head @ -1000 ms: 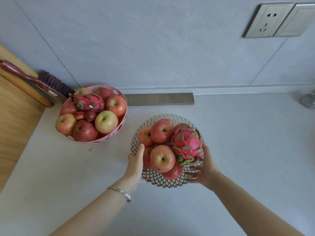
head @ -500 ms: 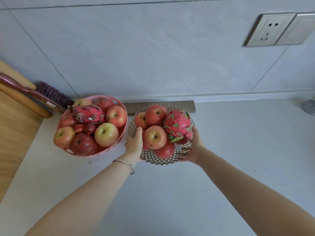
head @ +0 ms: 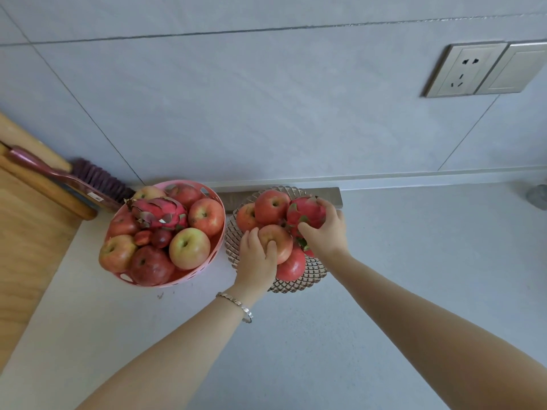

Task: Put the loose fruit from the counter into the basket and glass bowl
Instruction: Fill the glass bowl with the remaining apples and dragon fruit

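Note:
A patterned glass bowl (head: 307, 276) stands on the counter near the back wall, filled with several apples and a pink dragon fruit (head: 305, 213). My left hand (head: 257, 257) rests on the front apple (head: 282, 241) in that bowl, fingers curled over it. My right hand (head: 327, 232) lies over the dragon fruit with its fingers wrapped around it. Just left of the bowl sits a pink perforated basket (head: 207, 261) heaped with apples, a second dragon fruit (head: 158, 213) and two small dark red fruits.
A wooden board (head: 26, 247) covers the counter's left end, with a dark red brush (head: 74, 179) lying at its back. A grey strip (head: 334, 195) runs along the wall behind the bowl. A wall socket (head: 464, 69) is upper right, and a small grey object (head: 537, 196) sits far right.
The glass bowl was carried back toward the wall and set down beside the pink basket. Both hands left the bowl's sides and now rest on the fruit inside it.

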Action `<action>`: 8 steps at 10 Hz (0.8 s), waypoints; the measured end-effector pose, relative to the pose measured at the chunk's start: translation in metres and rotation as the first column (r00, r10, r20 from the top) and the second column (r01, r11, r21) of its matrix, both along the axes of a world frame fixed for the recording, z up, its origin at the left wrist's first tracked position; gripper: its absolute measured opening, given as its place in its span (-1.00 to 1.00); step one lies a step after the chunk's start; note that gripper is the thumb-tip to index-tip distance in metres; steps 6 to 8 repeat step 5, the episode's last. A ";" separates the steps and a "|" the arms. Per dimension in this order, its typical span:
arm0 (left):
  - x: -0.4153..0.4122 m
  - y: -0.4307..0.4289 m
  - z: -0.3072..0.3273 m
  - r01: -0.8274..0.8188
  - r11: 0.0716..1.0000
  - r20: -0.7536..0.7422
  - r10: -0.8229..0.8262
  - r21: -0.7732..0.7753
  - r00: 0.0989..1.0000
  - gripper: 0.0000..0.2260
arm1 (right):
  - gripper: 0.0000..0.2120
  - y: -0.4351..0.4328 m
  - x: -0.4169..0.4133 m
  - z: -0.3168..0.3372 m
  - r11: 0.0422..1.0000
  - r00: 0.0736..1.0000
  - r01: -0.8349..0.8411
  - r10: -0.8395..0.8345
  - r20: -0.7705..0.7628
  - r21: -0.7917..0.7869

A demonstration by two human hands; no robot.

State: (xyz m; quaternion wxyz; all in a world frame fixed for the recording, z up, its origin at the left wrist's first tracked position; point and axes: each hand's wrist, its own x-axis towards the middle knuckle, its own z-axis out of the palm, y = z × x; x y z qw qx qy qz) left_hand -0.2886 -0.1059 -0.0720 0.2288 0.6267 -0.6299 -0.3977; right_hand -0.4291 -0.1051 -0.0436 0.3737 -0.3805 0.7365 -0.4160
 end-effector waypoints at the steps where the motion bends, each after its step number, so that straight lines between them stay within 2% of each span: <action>1: -0.002 -0.010 -0.001 0.001 1.000 -0.001 -0.001 0.009 1.000 -0.61 | -0.43 0.000 -0.011 0.001 0.996 0.996 -0.087 0.087 -0.017 -0.009; 3: -0.002 -0.017 0.005 -0.001 0.986 0.032 -0.004 0.166 0.999 -0.48 | -0.37 -0.001 -0.025 0.010 0.968 0.961 -0.237 0.245 -0.127 0.080; 4: 0.004 -0.013 0.023 -0.042 0.993 0.054 0.037 0.107 0.998 -0.44 | -0.37 0.004 -0.026 0.019 0.951 0.934 -0.276 0.300 -0.192 0.141; 5: 0.006 -0.011 0.057 -0.012 0.995 0.149 0.026 -0.095 0.988 -0.57 | -0.56 0.007 -0.029 0.045 0.932 0.882 -0.331 0.362 -0.301 0.150; 8: 0.006 -0.011 0.057 -0.012 0.995 0.149 0.026 -0.095 0.988 -0.57 | -0.56 0.007 -0.029 0.045 0.932 0.882 -0.331 0.362 -0.301 0.150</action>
